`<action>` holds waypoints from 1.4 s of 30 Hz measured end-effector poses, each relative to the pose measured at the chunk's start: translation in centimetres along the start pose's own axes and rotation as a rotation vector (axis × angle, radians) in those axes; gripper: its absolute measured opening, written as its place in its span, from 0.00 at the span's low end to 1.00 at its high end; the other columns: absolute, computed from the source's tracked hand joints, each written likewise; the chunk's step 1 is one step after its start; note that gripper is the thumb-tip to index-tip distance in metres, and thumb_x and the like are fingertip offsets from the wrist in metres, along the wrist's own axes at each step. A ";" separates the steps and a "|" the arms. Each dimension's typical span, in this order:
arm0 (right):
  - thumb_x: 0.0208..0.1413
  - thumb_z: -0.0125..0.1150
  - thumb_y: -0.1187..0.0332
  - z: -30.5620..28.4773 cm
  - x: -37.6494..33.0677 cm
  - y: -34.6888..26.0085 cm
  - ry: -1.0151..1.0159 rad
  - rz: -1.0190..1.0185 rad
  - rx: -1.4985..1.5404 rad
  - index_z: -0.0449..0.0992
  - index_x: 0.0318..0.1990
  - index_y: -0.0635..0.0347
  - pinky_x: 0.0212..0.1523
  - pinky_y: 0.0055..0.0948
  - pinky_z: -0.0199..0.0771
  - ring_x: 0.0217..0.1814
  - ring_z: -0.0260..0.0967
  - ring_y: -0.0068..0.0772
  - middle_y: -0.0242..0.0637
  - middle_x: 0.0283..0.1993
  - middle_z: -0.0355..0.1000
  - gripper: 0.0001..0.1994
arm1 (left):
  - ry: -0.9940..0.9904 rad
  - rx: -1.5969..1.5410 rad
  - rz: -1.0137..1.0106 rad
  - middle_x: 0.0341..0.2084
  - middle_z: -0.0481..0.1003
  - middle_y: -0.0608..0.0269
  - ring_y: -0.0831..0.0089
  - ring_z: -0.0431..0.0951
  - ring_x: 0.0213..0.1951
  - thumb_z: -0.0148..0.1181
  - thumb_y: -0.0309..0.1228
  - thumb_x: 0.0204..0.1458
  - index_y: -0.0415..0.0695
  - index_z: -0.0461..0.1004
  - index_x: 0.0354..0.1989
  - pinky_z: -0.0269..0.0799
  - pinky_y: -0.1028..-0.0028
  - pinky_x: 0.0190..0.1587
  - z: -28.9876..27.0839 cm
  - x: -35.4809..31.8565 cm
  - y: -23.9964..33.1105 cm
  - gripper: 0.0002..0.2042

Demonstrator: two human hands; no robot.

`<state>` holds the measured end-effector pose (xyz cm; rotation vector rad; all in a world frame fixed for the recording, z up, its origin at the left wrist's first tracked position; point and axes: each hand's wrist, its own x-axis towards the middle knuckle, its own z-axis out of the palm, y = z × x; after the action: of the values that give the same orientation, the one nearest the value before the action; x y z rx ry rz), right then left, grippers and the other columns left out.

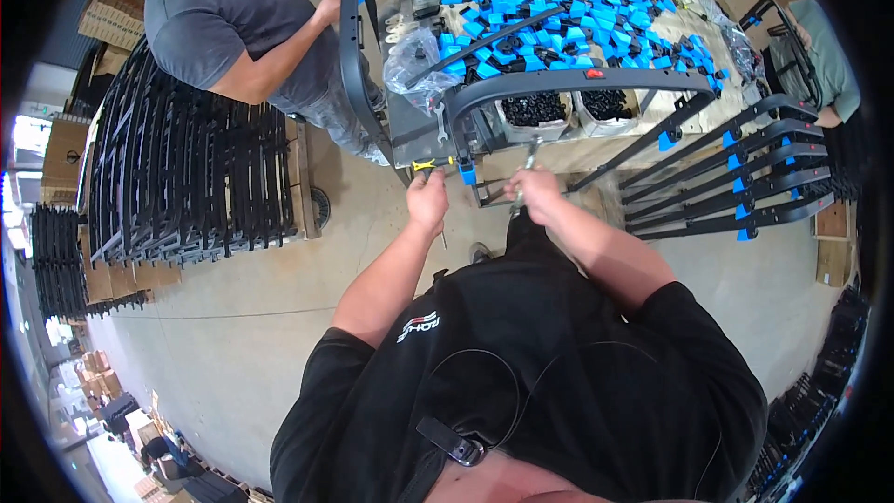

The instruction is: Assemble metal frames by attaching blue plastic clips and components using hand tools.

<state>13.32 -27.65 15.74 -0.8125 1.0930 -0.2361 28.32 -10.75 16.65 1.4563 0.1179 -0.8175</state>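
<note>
My left hand (426,202) is closed around a yellow-handled tool (430,164) whose handle shows above the fingers. A thin shaft hangs below that hand. My right hand (538,194) grips a silver wrench (532,155), partly hidden by the fingers. Just beyond both hands stands a black tubular metal frame (577,82), with a blue plastic piece (467,174) low on its left leg. The left hand's tool is close to that leg; whether it touches, I cannot tell. Another wrench (441,127) lies on the table's left end.
A heap of blue and black plastic parts (559,23) covers the table (643,135), beside containers of small black pieces (534,112). Several black frames (736,177) lean at right. A co-worker (242,28) stands at left, near stacked frames (186,158); another person (824,56) is at far right.
</note>
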 end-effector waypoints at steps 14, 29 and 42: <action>0.57 0.67 0.52 -14.6 -8.5 -7.3 -0.089 -0.009 -0.346 0.73 0.50 0.60 0.22 0.24 0.62 0.30 0.66 0.21 0.27 0.31 0.69 0.23 | -0.391 0.431 0.272 0.25 0.73 0.68 0.83 0.71 0.26 0.56 0.32 0.65 0.38 0.73 0.44 0.69 0.77 0.30 7.8 -8.6 1.0 0.09; 0.65 0.59 0.57 -30.1 -6.1 -16.7 -0.353 -0.207 -0.177 0.75 0.53 0.60 0.31 0.26 0.73 0.37 0.74 0.22 0.30 0.38 0.76 0.17 | -0.710 0.480 0.004 0.30 0.78 0.61 0.74 0.78 0.32 0.51 0.31 0.65 0.36 0.72 0.45 0.75 0.71 0.40 37.9 -9.2 -7.2 0.10; 0.59 0.65 0.63 -41.8 1.8 -20.7 0.226 -0.555 -0.305 0.72 0.48 0.65 0.39 0.35 0.72 0.36 0.71 0.32 0.41 0.37 0.75 0.17 | -0.397 0.583 0.049 0.40 0.74 0.51 0.72 0.74 0.21 0.50 0.27 0.64 0.38 0.43 0.74 0.70 0.73 0.19 47.9 -10.0 -6.8 0.32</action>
<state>-17.38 -62.54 19.91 -1.3854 1.1092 -0.6501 -1.88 -49.15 24.09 1.7895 -0.4921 -1.1430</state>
